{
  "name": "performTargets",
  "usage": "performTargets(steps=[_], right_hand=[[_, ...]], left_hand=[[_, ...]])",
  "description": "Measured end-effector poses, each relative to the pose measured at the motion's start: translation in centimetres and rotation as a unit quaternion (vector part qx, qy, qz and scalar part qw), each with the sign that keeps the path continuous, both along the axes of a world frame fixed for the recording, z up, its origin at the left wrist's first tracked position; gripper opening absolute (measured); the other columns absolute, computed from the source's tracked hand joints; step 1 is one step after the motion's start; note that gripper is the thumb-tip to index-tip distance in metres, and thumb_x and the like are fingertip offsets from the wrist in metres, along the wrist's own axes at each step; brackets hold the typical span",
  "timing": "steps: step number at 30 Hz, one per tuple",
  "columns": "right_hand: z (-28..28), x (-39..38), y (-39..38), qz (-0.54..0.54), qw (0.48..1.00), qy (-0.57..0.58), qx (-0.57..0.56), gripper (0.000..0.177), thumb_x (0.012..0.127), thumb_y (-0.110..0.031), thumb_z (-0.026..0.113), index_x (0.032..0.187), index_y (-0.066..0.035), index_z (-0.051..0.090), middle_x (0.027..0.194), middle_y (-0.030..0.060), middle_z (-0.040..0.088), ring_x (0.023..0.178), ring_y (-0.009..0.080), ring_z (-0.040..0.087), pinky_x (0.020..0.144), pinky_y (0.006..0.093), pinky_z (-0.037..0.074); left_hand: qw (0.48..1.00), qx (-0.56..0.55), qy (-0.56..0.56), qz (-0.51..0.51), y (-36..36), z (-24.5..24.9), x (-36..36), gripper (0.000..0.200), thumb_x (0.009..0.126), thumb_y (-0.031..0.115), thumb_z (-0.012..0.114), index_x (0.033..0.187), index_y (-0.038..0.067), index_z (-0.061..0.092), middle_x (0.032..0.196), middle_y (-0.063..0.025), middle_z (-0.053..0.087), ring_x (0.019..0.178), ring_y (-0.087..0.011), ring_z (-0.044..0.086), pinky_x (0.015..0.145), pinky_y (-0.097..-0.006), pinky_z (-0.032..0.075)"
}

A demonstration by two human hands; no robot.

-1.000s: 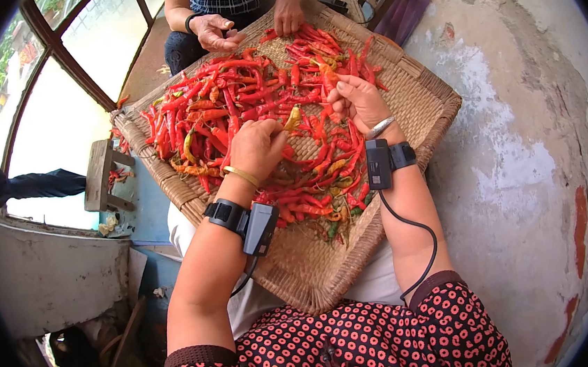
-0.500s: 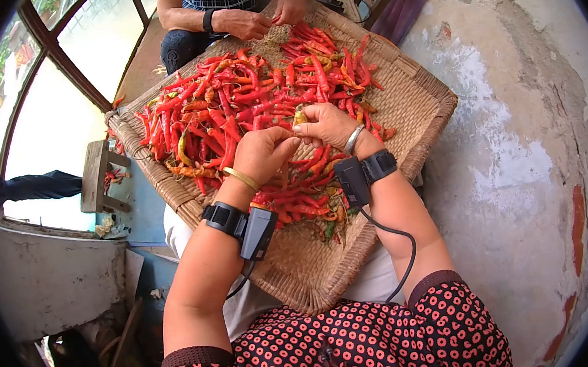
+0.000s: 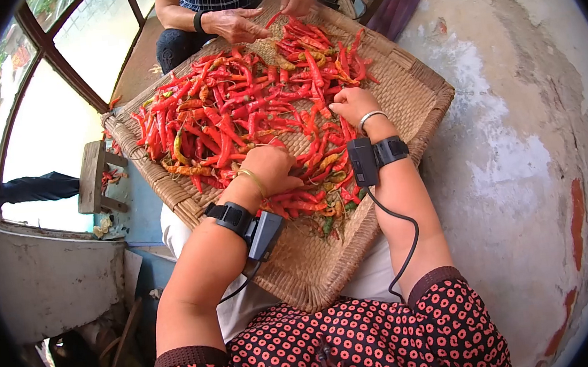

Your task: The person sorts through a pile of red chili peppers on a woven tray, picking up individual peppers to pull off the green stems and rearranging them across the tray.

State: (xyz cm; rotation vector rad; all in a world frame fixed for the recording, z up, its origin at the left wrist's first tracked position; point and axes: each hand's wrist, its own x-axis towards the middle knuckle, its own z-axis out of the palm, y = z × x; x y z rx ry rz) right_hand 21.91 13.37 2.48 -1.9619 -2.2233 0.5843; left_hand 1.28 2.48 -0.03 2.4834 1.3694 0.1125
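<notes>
A heap of red chili peppers covers much of a square woven tray. My left hand reaches down onto the peppers near the tray's middle, its thumb apart from the bent fingers, whose tips are partly hidden; nothing shows in its grip. Farther right, my right hand is closed just above the peppers at the heap's right side, thumb against curled fingers. Whatever is in that pinch is too small or hidden to make out. Duller yellowish and green peppers lie by the near corner.
Across the tray, another person's hands hover over the far peppers. A small wooden stool stands left of the tray, beside the window. A rough plastered wall rises on the right. Cables run from bands on both my wrists.
My hands were together holding a yellowish pepper. They have separated: the left moved down onto the heap, the right moved right, and the yellowish pepper no longer shows between them.
</notes>
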Motion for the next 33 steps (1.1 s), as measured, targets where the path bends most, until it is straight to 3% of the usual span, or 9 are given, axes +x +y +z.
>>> performTargets(steps=[6,7,10,11,16,22,24,27,33], right_hand=[[2.5,1.2,1.4,0.019,0.977,-0.198,-0.08,0.037,0.073,-0.035,0.061,0.093,-0.004,0.062,0.099,0.0148,0.059,0.097,0.0279,0.054,0.081,0.0384,0.044],[2.3,1.8,1.7,-0.002,0.968,-0.229,-0.099,0.046,0.073,-0.038,0.062,0.106,-0.006,0.056,0.106,0.0146,0.056,0.1,0.0288,0.053,0.083,0.0394,0.044],[-0.7,3.3,0.4,-0.024,0.977,-0.21,0.002,0.057,0.072,-0.031,0.064,0.119,-0.006,0.044,0.111,0.0165,0.053,0.101,0.0288,0.052,0.083,0.0378,0.044],[-2.4,3.7,0.6,-0.035,0.972,-0.228,-0.036,0.068,0.073,-0.034,0.063,0.128,-0.011,0.031,0.117,0.0155,0.049,0.104,0.0322,0.05,0.087,0.0407,0.043],[-1.4,1.3,0.3,-0.062,0.972,-0.163,-0.158,0.076,0.068,-0.028,0.069,0.127,-0.003,0.028,0.118,0.0205,0.046,0.11,0.0319,0.045,0.089,0.0383,0.041],[0.0,-0.5,-0.9,0.082,0.963,-0.148,-0.211,0.064,0.067,-0.02,0.068,0.119,0.0,0.036,0.106,0.0211,0.052,0.099,0.0329,0.051,0.081,0.0376,0.043],[-0.8,0.0,-0.4,0.151,0.965,-0.144,-0.16,0.052,0.069,-0.015,0.064,0.113,-0.001,0.043,0.097,0.017,0.057,0.083,0.0253,0.058,0.069,0.035,0.047],[2.9,-1.3,-1.4,0.14,0.939,0.115,-0.294,0.027,0.074,-0.014,0.056,0.099,-0.004,0.055,0.072,0.0022,0.059,0.05,0.0074,0.051,0.047,0.0221,0.042],[1.4,-1.7,0.1,0.123,0.954,0.193,-0.195,0.019,0.076,-0.013,0.054,0.09,-0.003,0.06,0.069,0.0031,0.059,0.059,0.0081,0.054,0.055,0.0232,0.044]], left_hand=[[0.999,0.033,-0.01,-0.034,0.1,-1.3,0.0,0.026,0.062,0.034,0.064,0.072,0.01,0.06,0.073,-0.0085,0.057,0.072,-0.0283,0.057,0.062,-0.0393,0.046],[0.999,0.034,-0.013,-0.034,0.1,-1.2,0.1,0.026,0.062,0.034,0.064,0.072,0.01,0.06,0.073,-0.0085,0.057,0.072,-0.0283,0.057,0.062,-0.0393,0.046],[1.0,-0.006,0.005,-0.019,0.2,-0.6,-0.1,0.025,0.062,0.034,0.064,0.072,0.01,0.06,0.072,-0.0092,0.058,0.072,-0.0285,0.057,0.062,-0.0397,0.046],[1.0,-0.008,-0.001,-0.02,0.2,-0.5,-0.2,0.025,0.063,0.033,0.064,0.071,0.01,0.059,0.071,-0.0097,0.058,0.072,-0.0288,0.057,0.061,-0.0401,0.046],[1.0,-0.022,0.003,-0.02,0.4,-0.4,-0.1,0.025,0.064,0.034,0.063,0.071,0.01,0.059,0.068,-0.0108,0.058,0.07,-0.0298,0.057,0.06,-0.041,0.045],[1.0,-0.017,0.001,-0.025,0.4,-0.8,-0.3,0.026,0.064,0.035,0.062,0.072,0.011,0.06,0.067,-0.011,0.058,0.068,-0.03,0.057,0.059,-0.041,0.045],[1.0,-0.018,-0.003,-0.026,0.5,-1.0,-0.3,0.026,0.065,0.035,0.062,0.072,0.011,0.06,0.068,-0.0109,0.058,0.069,-0.0301,0.057,0.059,-0.0408,0.045],[0.999,-0.018,-0.008,-0.025,0.6,-1.2,-0.3,0.026,0.065,0.036,0.062,0.073,0.011,0.06,0.068,-0.0108,0.058,0.069,-0.0301,0.057,0.06,-0.0403,0.045],[1.0,-0.022,-0.013,-0.019,0.7,-1.1,-0.4,0.026,0.066,0.036,0.061,0.075,0.011,0.061,0.069,-0.0109,0.058,0.069,-0.0297,0.057,0.06,-0.0397,0.045]])
